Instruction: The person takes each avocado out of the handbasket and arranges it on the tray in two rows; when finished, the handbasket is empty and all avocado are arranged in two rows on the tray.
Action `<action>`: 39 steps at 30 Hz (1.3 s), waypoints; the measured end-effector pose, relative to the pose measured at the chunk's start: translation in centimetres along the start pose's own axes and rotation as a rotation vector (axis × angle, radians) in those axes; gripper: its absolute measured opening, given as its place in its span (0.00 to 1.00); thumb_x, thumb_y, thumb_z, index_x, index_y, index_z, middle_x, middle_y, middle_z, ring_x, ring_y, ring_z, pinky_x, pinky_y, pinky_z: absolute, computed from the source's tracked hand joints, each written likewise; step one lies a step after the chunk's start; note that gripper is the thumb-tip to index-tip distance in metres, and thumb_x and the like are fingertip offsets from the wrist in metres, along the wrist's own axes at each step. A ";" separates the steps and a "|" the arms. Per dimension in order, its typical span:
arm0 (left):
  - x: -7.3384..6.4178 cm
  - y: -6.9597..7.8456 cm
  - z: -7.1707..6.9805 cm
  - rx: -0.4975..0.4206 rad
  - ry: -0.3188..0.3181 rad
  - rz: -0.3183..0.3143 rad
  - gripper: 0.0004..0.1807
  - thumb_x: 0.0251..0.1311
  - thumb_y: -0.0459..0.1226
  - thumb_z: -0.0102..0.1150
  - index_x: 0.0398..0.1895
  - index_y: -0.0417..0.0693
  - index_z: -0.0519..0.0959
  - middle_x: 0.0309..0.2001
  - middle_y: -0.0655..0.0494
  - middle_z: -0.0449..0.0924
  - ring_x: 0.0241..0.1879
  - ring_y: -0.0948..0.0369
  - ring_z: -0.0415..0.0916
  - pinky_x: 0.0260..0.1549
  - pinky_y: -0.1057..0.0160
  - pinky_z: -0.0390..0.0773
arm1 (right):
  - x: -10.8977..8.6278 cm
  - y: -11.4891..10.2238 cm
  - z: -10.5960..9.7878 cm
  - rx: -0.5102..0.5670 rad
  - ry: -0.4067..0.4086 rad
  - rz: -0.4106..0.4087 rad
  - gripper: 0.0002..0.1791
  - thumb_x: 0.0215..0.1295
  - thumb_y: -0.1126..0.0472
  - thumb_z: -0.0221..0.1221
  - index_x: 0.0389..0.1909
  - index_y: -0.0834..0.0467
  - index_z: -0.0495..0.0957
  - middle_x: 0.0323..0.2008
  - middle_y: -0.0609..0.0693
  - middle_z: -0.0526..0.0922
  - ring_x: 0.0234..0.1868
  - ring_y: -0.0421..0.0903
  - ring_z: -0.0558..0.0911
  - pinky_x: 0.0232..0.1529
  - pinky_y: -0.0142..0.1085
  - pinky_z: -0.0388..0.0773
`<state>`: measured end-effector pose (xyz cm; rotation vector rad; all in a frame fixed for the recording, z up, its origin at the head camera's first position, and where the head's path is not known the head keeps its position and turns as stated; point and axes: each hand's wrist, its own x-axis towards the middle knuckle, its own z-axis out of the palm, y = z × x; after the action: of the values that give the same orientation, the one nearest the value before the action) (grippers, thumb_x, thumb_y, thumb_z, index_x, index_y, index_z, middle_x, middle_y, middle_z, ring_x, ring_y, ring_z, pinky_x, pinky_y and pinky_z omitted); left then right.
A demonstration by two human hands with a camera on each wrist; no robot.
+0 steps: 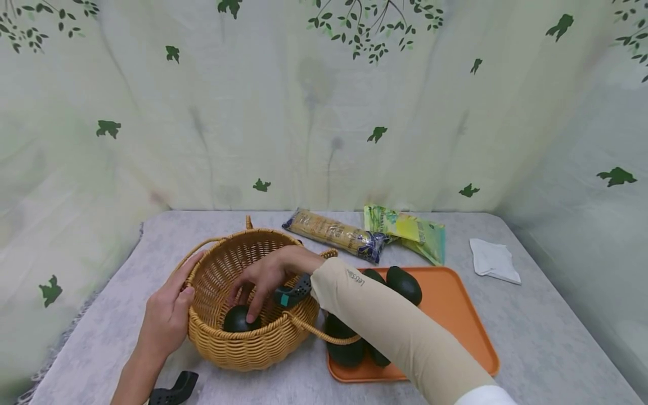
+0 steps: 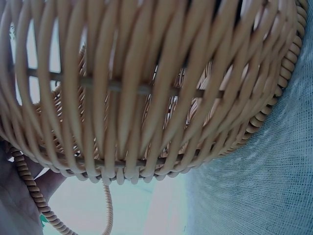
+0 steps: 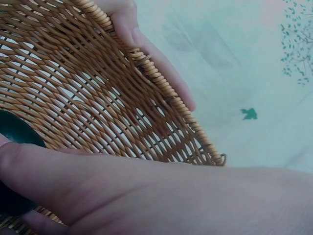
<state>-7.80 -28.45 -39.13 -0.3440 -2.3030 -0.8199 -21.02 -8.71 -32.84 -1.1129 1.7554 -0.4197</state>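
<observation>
A tan wicker basket [image 1: 243, 349] with rope-like handles stands left of centre. At its left rim my left hand [image 1: 168, 306] grips it, thumb on the near side and fingers along the outer wall. My right hand [image 1: 263, 275] reaches down inside the basket, its fingers and thumb around a dark green avocado [image 1: 240, 319]. In the right wrist view the thumb lies across that avocado [image 3: 22, 132], close to the woven wall. The left wrist view is mostly filled by the basket's weave [image 2: 132, 98], with part of the left hand [image 2: 19, 196] beside a handle.
Several avocados [image 1: 404, 285] lie on an orange tray [image 1: 450, 320] at the right, partly hidden by my right sleeve. Behind are a pack of noodles [image 1: 336, 233] and green-yellow packets [image 1: 405, 228]. A white folded napkin [image 1: 493, 260] lies at the far right. A basket handle overhangs the tray.
</observation>
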 end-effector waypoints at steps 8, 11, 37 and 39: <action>0.0 0.1 -0.1 0.016 -0.019 -0.022 0.28 0.74 0.33 0.40 0.76 0.48 0.69 0.69 0.42 0.74 0.65 0.88 0.56 0.57 0.89 0.55 | 0.0 0.1 0.2 0.084 -0.031 -0.060 0.28 0.66 0.63 0.68 0.67 0.51 0.77 0.54 0.43 0.79 0.55 0.38 0.78 0.51 0.33 0.82; 0.0 0.1 -0.1 0.014 -0.019 -0.022 0.28 0.74 0.33 0.40 0.76 0.47 0.69 0.70 0.42 0.74 0.65 0.88 0.56 0.57 0.89 0.56 | 0.0 0.1 0.4 0.203 -0.033 -0.042 0.25 0.65 0.67 0.68 0.63 0.53 0.78 0.53 0.45 0.78 0.52 0.39 0.80 0.49 0.39 0.85; -0.1 0.0 -0.3 0.039 -0.033 -0.054 0.28 0.75 0.34 0.39 0.77 0.52 0.68 0.70 0.41 0.74 0.67 0.59 0.71 0.56 0.89 0.55 | -2.4 -2.2 -0.8 -0.116 0.085 -0.240 0.30 0.65 0.59 0.70 0.69 0.52 0.78 0.65 0.40 0.80 0.60 0.31 0.78 0.56 0.28 0.78; 0.0 0.1 -0.4 0.044 -0.040 -0.059 0.28 0.75 0.34 0.39 0.77 0.51 0.68 0.70 0.40 0.74 0.65 0.45 0.75 0.55 0.90 0.55 | -2.9 -2.4 -0.9 -0.045 0.088 -0.222 0.30 0.65 0.60 0.69 0.69 0.52 0.77 0.64 0.40 0.80 0.57 0.33 0.81 0.51 0.31 0.82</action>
<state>-7.55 -28.63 -38.91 -0.2760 -2.3745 -0.7960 -20.29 -7.78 -29.17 -1.3459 1.7299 -0.5738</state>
